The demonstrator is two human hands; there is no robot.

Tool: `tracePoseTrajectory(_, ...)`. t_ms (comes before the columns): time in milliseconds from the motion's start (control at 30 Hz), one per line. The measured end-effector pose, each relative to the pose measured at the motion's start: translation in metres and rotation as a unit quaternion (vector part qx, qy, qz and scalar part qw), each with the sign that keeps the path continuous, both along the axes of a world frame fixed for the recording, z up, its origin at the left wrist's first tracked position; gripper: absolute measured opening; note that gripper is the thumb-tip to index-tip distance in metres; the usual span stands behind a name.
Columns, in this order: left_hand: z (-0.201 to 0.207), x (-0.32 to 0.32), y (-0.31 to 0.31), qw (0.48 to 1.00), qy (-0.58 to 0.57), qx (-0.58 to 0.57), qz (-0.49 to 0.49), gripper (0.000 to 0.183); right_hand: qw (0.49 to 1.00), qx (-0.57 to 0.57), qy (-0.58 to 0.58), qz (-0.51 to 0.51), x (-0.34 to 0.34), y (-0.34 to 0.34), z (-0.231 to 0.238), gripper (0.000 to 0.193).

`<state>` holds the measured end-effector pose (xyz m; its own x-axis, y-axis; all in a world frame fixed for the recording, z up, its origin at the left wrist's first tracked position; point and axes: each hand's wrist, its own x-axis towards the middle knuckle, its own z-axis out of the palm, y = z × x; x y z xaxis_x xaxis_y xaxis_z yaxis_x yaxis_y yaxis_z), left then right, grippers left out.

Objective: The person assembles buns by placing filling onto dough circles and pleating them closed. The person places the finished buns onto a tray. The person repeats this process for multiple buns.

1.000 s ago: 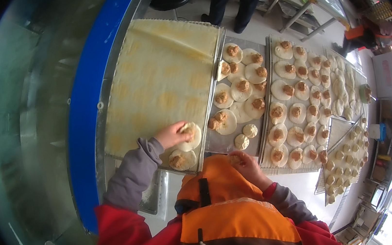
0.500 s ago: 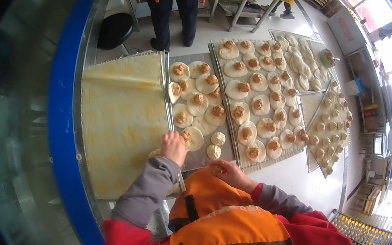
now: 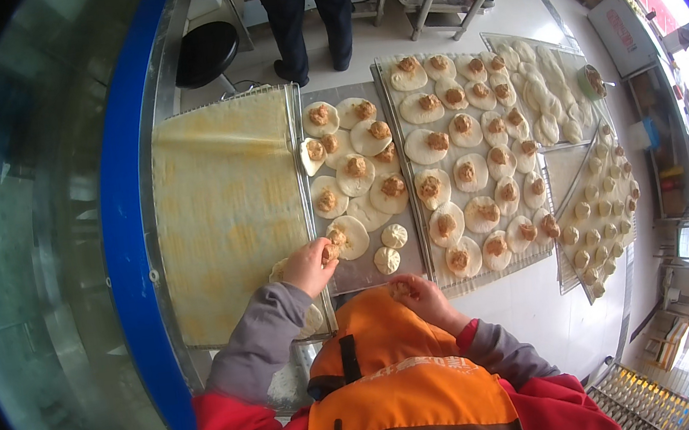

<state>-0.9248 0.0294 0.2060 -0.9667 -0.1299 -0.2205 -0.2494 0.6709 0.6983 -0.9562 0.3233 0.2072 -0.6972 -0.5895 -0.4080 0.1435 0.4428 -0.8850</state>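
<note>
My left hand [image 3: 310, 268] is closed at the near left of the middle tray [image 3: 365, 279], its fingertips around a brown lump of filling [image 3: 330, 253]. Just beyond them lies a flat dough round [image 3: 353, 238] with filling on it. My right hand [image 3: 426, 301] is curled in front of the tray's near edge, and a small brownish bit shows at its fingers, too small to name. Two pleated buns [image 3: 390, 248] sit between the hands on the tray. Several more filled dough rounds [image 3: 355, 175] cover the tray's far part.
A cloth-covered rack [image 3: 228, 212] lies left, with dough pieces at its near right corner partly behind my left arm. Rightward are a rack of filled rounds [image 3: 471, 172], twisted dough [image 3: 543, 96], small dough pieces [image 3: 598, 210] and a bowl [image 3: 592, 83]. A person [image 3: 308, 22] stands beyond, beside a black stool [image 3: 207, 54].
The whole view has shifted slightly, so the trays appear farther right. My left fingers now show a brown lump between them at the near dough round. My right hand stays curled near the tray edge.
</note>
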Motion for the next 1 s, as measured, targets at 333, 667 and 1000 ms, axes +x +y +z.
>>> tracePoseTrajectory(333,-0.053,-0.013,0.022,0.973,0.033,0.165,0.158,0.03,0.999,-0.047,0.012,0.003,-0.011,-0.019,-0.014,0.029)
tracePoseTrajectory(667,-0.057,-0.005,0.031,0.99,0.062,0.123,0.043,0.03,0.996,-0.068,-0.053,-0.028,-0.05,-0.102,-0.044,0.035)
tracePoseTrajectory(1000,-0.013,0.021,0.042,0.984,0.054,0.133,0.106,0.033,0.999,-0.006,-0.01,-0.05,-0.045,-0.103,-0.067,0.034)
